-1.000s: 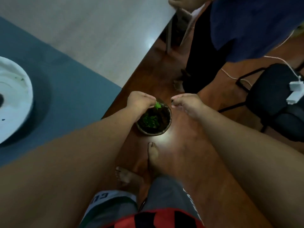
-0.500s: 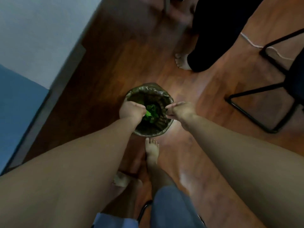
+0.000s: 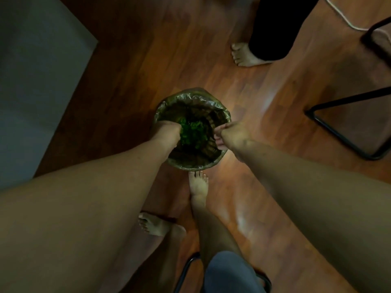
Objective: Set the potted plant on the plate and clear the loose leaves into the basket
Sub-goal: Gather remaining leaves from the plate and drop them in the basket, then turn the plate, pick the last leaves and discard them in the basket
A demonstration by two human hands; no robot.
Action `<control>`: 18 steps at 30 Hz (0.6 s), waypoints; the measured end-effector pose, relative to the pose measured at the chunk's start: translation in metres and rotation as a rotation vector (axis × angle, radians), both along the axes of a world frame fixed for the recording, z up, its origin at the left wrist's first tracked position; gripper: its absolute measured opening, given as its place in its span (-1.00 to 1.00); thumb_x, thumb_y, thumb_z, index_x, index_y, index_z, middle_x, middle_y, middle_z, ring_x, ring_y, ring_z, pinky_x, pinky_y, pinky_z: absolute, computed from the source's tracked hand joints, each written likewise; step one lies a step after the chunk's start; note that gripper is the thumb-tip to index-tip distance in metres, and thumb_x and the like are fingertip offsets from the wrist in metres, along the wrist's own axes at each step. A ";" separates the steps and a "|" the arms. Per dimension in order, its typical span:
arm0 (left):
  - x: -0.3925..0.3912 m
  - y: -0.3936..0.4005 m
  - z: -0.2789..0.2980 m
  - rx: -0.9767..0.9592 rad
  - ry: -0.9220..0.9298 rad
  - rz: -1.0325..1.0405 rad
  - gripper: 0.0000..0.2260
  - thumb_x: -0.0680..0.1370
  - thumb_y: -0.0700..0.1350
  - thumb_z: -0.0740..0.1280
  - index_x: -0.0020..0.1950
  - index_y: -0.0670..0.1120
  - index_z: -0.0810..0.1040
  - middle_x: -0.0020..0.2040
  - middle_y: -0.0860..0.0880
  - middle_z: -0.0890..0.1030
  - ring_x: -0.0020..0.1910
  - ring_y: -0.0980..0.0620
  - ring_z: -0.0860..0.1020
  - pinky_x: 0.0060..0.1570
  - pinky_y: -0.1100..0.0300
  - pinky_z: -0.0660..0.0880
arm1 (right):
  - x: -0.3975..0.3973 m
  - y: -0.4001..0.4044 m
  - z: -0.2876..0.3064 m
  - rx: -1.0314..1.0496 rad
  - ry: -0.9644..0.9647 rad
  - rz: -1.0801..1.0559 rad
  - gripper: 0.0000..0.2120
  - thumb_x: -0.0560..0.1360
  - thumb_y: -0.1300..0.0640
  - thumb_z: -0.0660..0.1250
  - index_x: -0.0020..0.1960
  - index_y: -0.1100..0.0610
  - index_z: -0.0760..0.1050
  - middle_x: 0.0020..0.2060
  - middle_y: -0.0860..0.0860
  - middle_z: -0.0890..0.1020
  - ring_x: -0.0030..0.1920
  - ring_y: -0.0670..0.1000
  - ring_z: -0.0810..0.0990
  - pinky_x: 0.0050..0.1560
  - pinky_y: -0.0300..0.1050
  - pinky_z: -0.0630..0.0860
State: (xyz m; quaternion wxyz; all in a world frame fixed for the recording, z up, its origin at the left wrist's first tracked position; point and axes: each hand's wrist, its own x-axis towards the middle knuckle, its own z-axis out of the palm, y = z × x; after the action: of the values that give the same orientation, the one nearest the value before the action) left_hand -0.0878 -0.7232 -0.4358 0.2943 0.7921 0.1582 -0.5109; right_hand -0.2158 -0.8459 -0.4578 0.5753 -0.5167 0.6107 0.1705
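A round woven basket (image 3: 191,95) with a thin plastic liner stands on the wooden floor, and a heap of green loose leaves (image 3: 195,132) lies inside it. My left hand (image 3: 167,134) reaches down past the basket's left rim, its fingers curled around green leaves right at the heap. At the right rim is my right hand (image 3: 230,134), with its fingertips pinched together; I see nothing held in them. The potted plant and the plate are out of view.
The grey table edge (image 3: 31,81) runs along the left. My bare feet (image 3: 197,185) stand just in front of the basket. Another person's foot (image 3: 245,55) is behind it, a black chair frame (image 3: 338,127) stands to the right, and a white cable (image 3: 342,17) lies at the top right.
The view has tipped down to the floor, so the table mat and white plate have left it. Both hands have dropped to the basket, the left one going inside the rim.
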 end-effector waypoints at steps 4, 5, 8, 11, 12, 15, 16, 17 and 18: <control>0.001 0.000 0.035 0.019 -0.093 -0.123 -0.74 0.57 -0.10 0.24 0.21 -0.13 0.56 0.07 -0.10 0.63 0.04 -0.07 0.62 0.00 0.11 0.54 | 0.004 -0.001 0.034 -0.057 -0.006 0.126 -0.81 0.53 0.21 0.26 -0.10 0.24 0.63 -0.27 0.14 0.63 -0.29 0.10 0.60 -0.12 0.04 0.66; 0.001 -0.001 0.046 0.011 -0.104 -0.170 -0.74 0.56 -0.10 0.25 0.20 -0.15 0.57 0.09 -0.13 0.63 0.08 -0.11 0.61 0.08 0.07 0.57 | 0.004 -0.002 0.046 -0.069 -0.007 0.141 -0.80 0.52 0.20 0.26 -0.10 0.25 0.63 -0.29 0.15 0.62 -0.31 0.11 0.59 -0.15 0.05 0.66; 0.001 -0.007 0.101 -0.035 -0.183 -0.265 -0.78 0.55 -0.14 0.25 0.06 -0.18 0.64 0.01 -0.18 0.66 0.02 -0.18 0.63 0.06 0.02 0.60 | 0.006 -0.001 0.095 -0.136 -0.045 0.178 -0.81 0.44 0.17 0.25 -0.31 0.14 0.57 -0.34 0.16 0.58 -0.38 0.11 0.52 -0.30 -0.02 0.53; 0.006 -0.006 0.168 -0.156 -0.338 -0.349 -0.84 0.56 -0.14 0.22 -0.12 -0.06 0.59 -0.17 -0.10 0.60 -0.19 -0.06 0.56 -0.27 0.19 0.46 | 0.008 0.004 0.143 -0.215 -0.048 0.185 -0.82 0.36 0.10 0.26 -0.38 0.12 0.49 -0.40 0.15 0.55 -0.40 0.11 0.49 -0.31 0.02 0.47; 0.008 -0.001 0.194 -0.198 -0.394 -0.372 -0.84 0.56 -0.13 0.22 -0.15 -0.05 0.57 -0.19 -0.07 0.58 -0.21 -0.02 0.53 -0.25 0.19 0.43 | 0.007 0.007 0.163 -0.237 -0.051 0.204 -0.82 0.34 0.08 0.26 -0.39 0.12 0.50 -0.41 0.14 0.54 -0.39 0.11 0.49 -0.32 0.03 0.48; 0.022 0.014 0.267 -0.265 -0.536 -0.419 -0.77 0.51 -0.13 0.23 -0.26 -0.16 0.59 -0.28 -0.07 0.60 -0.27 0.00 0.55 -0.23 0.20 0.44 | 0.015 0.018 0.230 -0.299 -0.093 0.195 -0.81 0.30 0.08 0.25 -0.45 0.10 0.51 -0.42 0.12 0.55 -0.35 0.11 0.49 -0.31 0.07 0.49; 0.025 0.025 0.294 -0.278 -0.571 -0.435 -0.76 0.50 -0.13 0.23 -0.28 -0.20 0.59 -0.31 -0.12 0.61 -0.29 -0.04 0.58 -0.25 0.19 0.46 | 0.020 0.027 0.261 -0.344 -0.105 0.201 -0.80 0.32 0.09 0.25 -0.45 0.10 0.50 -0.40 0.13 0.59 -0.34 0.13 0.53 -0.27 0.08 0.53; 0.029 0.028 0.310 -0.286 -0.592 -0.452 -0.75 0.49 -0.14 0.23 -0.30 -0.23 0.58 -0.32 -0.17 0.62 -0.30 -0.09 0.60 -0.26 0.17 0.50 | 0.026 0.029 0.280 -0.376 -0.109 0.211 -0.77 0.36 0.10 0.27 -0.46 0.11 0.50 -0.37 0.14 0.62 -0.31 0.14 0.56 -0.22 0.07 0.55; 0.033 0.037 0.333 -0.305 -0.622 -0.453 -0.75 0.48 -0.14 0.23 -0.31 -0.23 0.58 -0.31 -0.21 0.63 -0.30 -0.13 0.61 -0.25 0.12 0.54 | 0.034 0.036 0.305 -0.406 -0.140 0.206 -0.74 0.39 0.13 0.27 -0.48 0.09 0.49 -0.37 0.14 0.62 -0.32 0.14 0.56 -0.21 0.06 0.53</control>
State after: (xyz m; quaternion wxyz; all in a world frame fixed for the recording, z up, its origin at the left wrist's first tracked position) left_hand -0.0553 -0.6860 -0.1032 0.3222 0.8708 -0.1941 -0.3166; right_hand -0.1820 -0.8098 -0.1531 0.4802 -0.6918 0.5353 0.0658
